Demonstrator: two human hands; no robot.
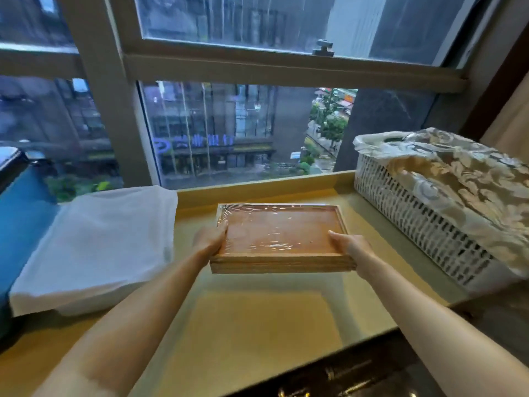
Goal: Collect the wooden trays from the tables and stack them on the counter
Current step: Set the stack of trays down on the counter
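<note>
A stack of wooden trays (282, 239), with shiny plastic film over the top one, is in the middle of the view above the yellowish counter (243, 319) by the window. My left hand (209, 239) grips the stack's left edge, thumb on the rim. My right hand (353, 249) grips the right edge the same way. The stack's near edge is lifted a little off the counter; I cannot tell if its far edge rests on the surface.
A folded white cloth pile (97, 247) lies on the counter at the left, beside a blue and black object (20, 213). A white lattice basket (423, 222) draped with patterned fabric stands at the right. The window ledge (257, 187) rises just behind the trays.
</note>
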